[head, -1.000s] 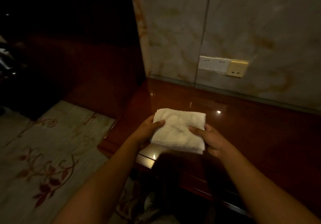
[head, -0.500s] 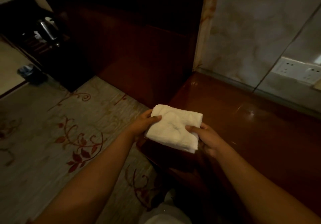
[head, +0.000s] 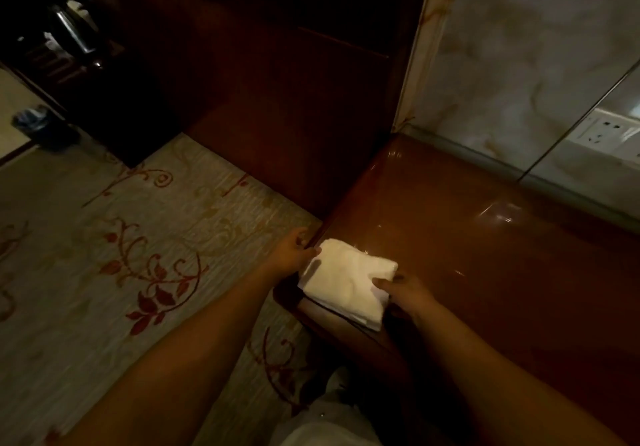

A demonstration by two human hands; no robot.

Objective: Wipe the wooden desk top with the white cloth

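Observation:
A folded white cloth (head: 346, 281) lies over the front left corner of the glossy red-brown wooden desk top (head: 485, 245). My left hand (head: 291, 253) pinches the cloth's far left corner, just off the desk's left edge. My right hand (head: 403, 290) grips the cloth's right side, thumb on top and fingers hidden beneath. Whether the cloth rests flat on the wood or hangs slightly above it cannot be told in the dim light.
A marbled wall (head: 519, 65) with a white socket plate (head: 602, 132) backs the desk. A dark wooden cabinet (head: 277, 99) stands left of the desk. Patterned carpet (head: 121, 255) covers the floor. A kettle (head: 74, 30) and a small bin (head: 33, 123) sit far left.
The view has swung left, so the desk's left corner and the carpet now fill the frame. Both hands have carried the cloth down to that corner, still holding it on either side.

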